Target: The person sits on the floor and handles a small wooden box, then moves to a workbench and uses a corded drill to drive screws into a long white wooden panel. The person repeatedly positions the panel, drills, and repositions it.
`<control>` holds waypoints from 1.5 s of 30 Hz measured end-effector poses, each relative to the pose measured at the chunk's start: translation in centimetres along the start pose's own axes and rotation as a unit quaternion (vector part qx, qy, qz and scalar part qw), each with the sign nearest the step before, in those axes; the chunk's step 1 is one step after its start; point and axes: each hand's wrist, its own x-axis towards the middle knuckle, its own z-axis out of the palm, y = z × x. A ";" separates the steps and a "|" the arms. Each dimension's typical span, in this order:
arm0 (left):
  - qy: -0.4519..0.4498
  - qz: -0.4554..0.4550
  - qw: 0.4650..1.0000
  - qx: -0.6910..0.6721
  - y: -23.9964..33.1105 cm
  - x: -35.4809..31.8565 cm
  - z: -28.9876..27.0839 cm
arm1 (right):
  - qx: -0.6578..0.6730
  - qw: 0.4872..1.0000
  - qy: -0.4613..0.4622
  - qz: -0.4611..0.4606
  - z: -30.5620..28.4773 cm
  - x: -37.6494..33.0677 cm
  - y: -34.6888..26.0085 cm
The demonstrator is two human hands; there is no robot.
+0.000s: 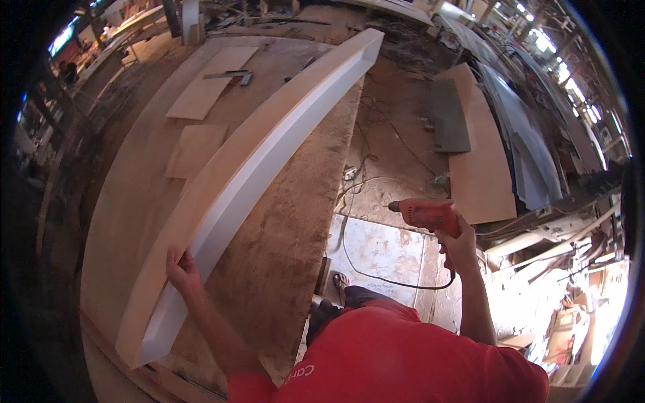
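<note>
A long, narrow wooden box (269, 127), pale wood outside and white inside, lies slantwise across the worktable (269, 235). My left hand (183, 269) is closed on its long edge near the close end, thumb and fingers about the rim. Off to the right, beyond the table's edge, my right hand (457, 238) grips a red corded power drill (426, 213) by its handle. The drill points left, held in the air apart from the box. Its black cord (396, 282) loops down from the handle toward the floor.
Flat wooden boards (211, 84) lie on the table's far left, with a metal square-like tool (235, 75) on one. At right, large sheets (480, 161) lean in a stack, a grey-green panel (449, 115) against them. A pale sheet (376, 248) covers floor beside my foot.
</note>
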 end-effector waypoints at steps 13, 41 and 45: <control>0.074 0.056 0.996 0.002 8.6 9.0 -5.4 | 0.027 0.999 -0.016 0.009 -0.5 2.1 1.5; -0.028 -0.031 0.999 -0.021 -19.1 -7.5 22.5 | -0.075 0.958 -0.261 -0.089 7.7 20.4 -1.2; 0.104 0.104 0.984 -0.096 -20.5 -3.8 25.0 | -0.072 0.950 -0.287 -0.101 7.2 25.5 -1.7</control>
